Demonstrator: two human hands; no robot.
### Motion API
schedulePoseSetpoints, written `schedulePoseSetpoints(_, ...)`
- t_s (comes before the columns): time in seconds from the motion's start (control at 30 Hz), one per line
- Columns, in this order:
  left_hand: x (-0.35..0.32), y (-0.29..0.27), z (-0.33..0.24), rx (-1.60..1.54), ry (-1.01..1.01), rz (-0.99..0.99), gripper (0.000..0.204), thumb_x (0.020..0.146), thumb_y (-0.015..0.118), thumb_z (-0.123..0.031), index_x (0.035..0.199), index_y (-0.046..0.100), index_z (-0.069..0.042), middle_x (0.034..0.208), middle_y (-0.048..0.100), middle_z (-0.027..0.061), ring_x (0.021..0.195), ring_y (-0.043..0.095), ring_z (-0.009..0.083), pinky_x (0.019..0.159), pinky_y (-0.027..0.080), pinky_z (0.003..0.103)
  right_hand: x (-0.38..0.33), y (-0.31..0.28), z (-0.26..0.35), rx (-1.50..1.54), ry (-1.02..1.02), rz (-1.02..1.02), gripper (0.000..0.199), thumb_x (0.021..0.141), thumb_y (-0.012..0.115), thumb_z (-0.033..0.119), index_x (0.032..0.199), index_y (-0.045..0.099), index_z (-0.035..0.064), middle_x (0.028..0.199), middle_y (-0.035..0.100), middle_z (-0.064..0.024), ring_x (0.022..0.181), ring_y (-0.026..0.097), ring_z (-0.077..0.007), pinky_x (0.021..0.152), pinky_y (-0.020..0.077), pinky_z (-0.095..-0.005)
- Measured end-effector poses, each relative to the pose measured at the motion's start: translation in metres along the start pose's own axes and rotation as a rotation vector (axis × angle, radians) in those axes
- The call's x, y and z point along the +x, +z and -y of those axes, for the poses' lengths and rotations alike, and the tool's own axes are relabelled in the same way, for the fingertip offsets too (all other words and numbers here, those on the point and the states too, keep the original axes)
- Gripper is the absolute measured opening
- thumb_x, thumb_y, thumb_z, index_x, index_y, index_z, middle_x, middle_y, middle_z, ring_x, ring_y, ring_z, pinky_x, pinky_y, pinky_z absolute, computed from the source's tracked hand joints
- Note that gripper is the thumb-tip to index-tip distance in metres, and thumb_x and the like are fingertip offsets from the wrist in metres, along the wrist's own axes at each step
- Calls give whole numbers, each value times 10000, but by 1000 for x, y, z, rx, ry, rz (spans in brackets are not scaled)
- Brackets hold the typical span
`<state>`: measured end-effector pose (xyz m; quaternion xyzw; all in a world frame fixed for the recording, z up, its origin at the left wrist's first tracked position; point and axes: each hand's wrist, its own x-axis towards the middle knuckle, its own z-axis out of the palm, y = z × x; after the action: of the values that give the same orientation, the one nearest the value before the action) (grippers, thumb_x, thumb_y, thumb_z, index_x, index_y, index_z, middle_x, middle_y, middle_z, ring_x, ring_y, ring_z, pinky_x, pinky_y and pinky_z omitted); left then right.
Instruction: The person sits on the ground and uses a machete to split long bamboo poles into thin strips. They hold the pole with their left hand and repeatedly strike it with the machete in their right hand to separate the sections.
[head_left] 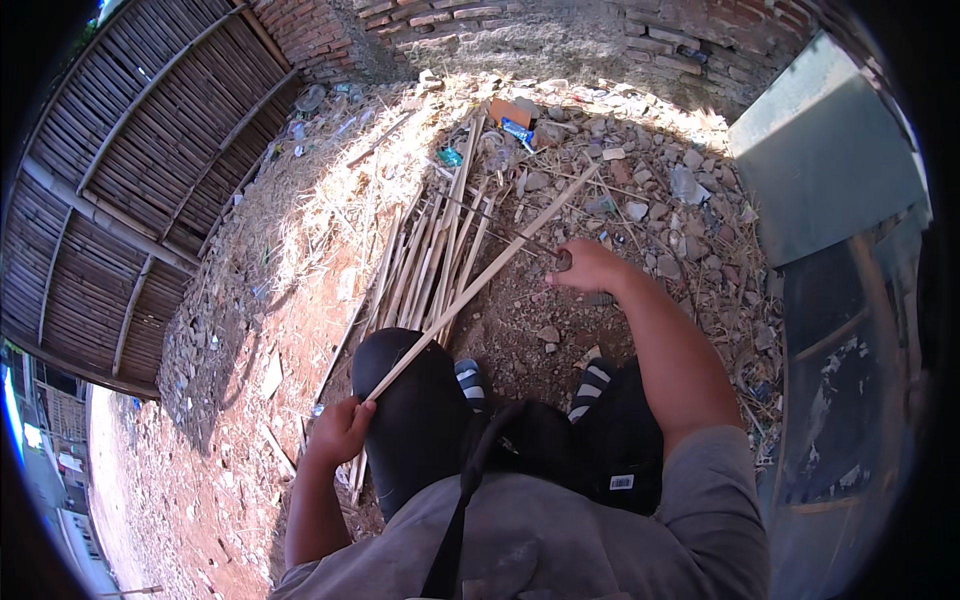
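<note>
One head camera looks steeply down from above the person's knees, facing forward toward the brick wall at the top; the knees are close, the wall far, edges bending at the rim.

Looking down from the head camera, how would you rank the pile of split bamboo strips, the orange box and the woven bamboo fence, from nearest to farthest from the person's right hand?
From the right hand:
1. Pile of split bamboo strips, just to its left on the ground.
2. Orange box, ahead among the rubble by the brick wall.
3. Woven bamboo fence, far off on the left side.
</note>
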<state>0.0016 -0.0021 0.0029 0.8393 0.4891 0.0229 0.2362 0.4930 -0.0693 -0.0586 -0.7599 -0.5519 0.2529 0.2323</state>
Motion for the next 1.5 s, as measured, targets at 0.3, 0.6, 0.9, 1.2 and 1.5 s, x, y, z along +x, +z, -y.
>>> schedulePoseSetpoints(0.3, -23, -18, 13, 6, -115, 121, 500, 1020, 535, -422, 814, 617, 27, 716, 622, 249, 702, 632, 425, 659, 474, 473, -16, 20, 39, -109, -61, 360, 496, 751, 708, 296, 1162, 677, 19, 1073, 709, -208, 1023, 680, -354, 875, 535, -452)
schedulePoseSetpoints(0.6, -32, -11, 20, -27, -90, 83, 509, 1021, 531, -417, 804, 612, 36, 726, 630, 260, 726, 647, 433, 657, 473, 481, -10, 25, 57, -83, -137, 327, 603, 783, 751, 344, 1268, 635, 5, 1117, 702, -205, 1057, 674, -352, 903, 530, -436)
schedulePoseSetpoints(0.9, -30, -13, 13, -6, -75, 57, 479, 1014, 549, -398, 790, 594, 24, 709, 616, 264, 688, 627, 447, 620, 455, 490, -16, 16, 61, -42, -96, 291, 682, 782, 773, 367, 1324, 603, -11, 1150, 690, -238, 1080, 670, -353, 937, 523, -419)
schedulePoseSetpoints(1.2, -24, -14, 14, 17, -77, 72, 476, 1019, 537, -397, 800, 588, 22, 717, 615, 262, 727, 636, 447, 643, 464, 488, -1, -7, 7, 13, 136, 219, 704, 799, 778, 409, 1323, 593, -22, 1099, 688, -216, 1008, 683, -306, 884, 526, -405)
schedulePoseSetpoints(1.5, -25, -8, 24, 22, -83, 69, 464, 1016, 545, -395, 799, 591, 13, 723, 622, 252, 726, 637, 442, 647, 465, 487, -6, -21, 27, 131, 240, 352, 703, 791, 785, 376, 1326, 581, -32, 1097, 680, -224, 961, 660, -283, 854, 524, -405)
